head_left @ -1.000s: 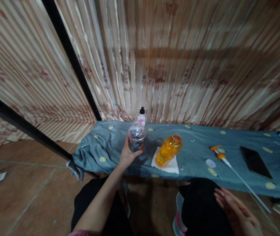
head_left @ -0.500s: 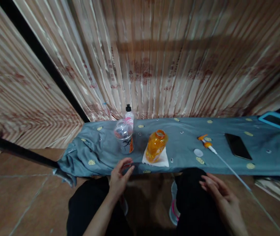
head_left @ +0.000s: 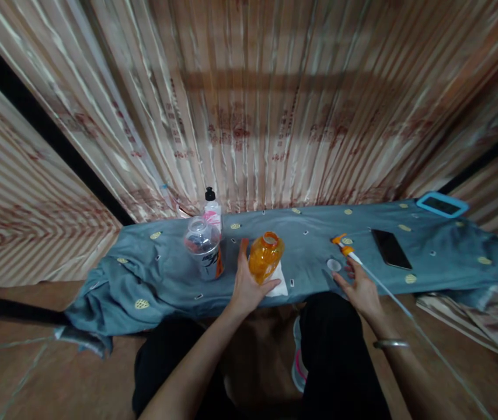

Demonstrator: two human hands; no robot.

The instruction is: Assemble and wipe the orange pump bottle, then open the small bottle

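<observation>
- Two bare hands show in my feed; the left hand [head_left: 251,289] has thumb and fingers around the lower part of the amber bottle [head_left: 266,256], but I can't tell whether they press it.
- That uncapped bottle sits over a white tissue [head_left: 280,290], probably laid there against drips.
- I see the right hand [head_left: 358,286] with fingers parted, apparently bare of any load, beside a white disc [head_left: 333,265] and the orange-and-white dispenser pump [head_left: 347,251], which lies flat, likely too long to stand.
</observation>
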